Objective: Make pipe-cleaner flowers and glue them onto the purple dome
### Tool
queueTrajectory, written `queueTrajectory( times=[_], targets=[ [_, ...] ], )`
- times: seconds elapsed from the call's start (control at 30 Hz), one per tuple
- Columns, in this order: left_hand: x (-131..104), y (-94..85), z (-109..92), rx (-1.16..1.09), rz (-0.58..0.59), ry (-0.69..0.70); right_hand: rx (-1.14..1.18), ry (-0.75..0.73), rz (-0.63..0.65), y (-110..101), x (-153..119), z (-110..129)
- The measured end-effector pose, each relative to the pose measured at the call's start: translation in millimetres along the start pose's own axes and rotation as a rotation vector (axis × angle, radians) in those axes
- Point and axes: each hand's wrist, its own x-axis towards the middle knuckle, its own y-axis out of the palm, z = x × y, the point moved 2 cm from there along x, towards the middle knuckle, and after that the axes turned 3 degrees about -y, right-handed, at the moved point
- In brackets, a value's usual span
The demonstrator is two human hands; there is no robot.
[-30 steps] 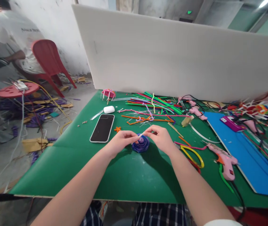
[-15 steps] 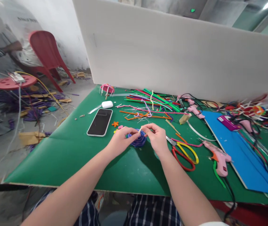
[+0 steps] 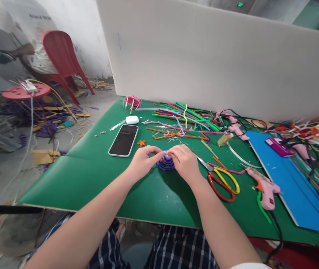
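A round blue-and-purple coiled piece (image 3: 166,163), apparently made of fuzzy craft stems, sits on the green table between my hands. My left hand (image 3: 145,160) reaches in from the left, thumb and index finger pinched together over its top edge. Opposite it, my right hand (image 3: 184,160) pinches too, and the fingertips of both hands meet. A small pale strip (image 3: 166,152) barely shows between them; the fingers hide most of it. Just right of my right hand lie scissors (image 3: 223,183) with one red and one yellow handle. An orange flower shape (image 3: 141,143) lies beyond my left hand.
A phone (image 3: 123,140) and a white case (image 3: 132,120) lie to the left. Several coloured stems (image 3: 187,116) are heaped at the back, before a white partition (image 3: 204,56). At right are a pink glue gun (image 3: 266,188) with its cord and a blue board (image 3: 291,186).
The view has shifted slightly, moving the table's contents right and up. My fingertips have closed together over the coiled piece, and the pale strip between them shows less.
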Motion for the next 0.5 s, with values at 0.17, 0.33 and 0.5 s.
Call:
queueTrajectory(
  times=[0.17,0.33,0.5],
  targets=[
    [-1.1,0.1,-0.9,0.169,-0.069,0.130,0.055,0.069,-0.041,-1.3,-1.1,-3.0],
    [-2.0,4.9,1.4,0.495,-0.137,0.449,-0.039,0.044,-0.020,0.2,-1.9,-4.6],
    [-4.0,6.2,1.7,0.603,-0.144,0.489,-0.036,0.067,0.035,2.0,-0.6,-6.5]
  ],
)
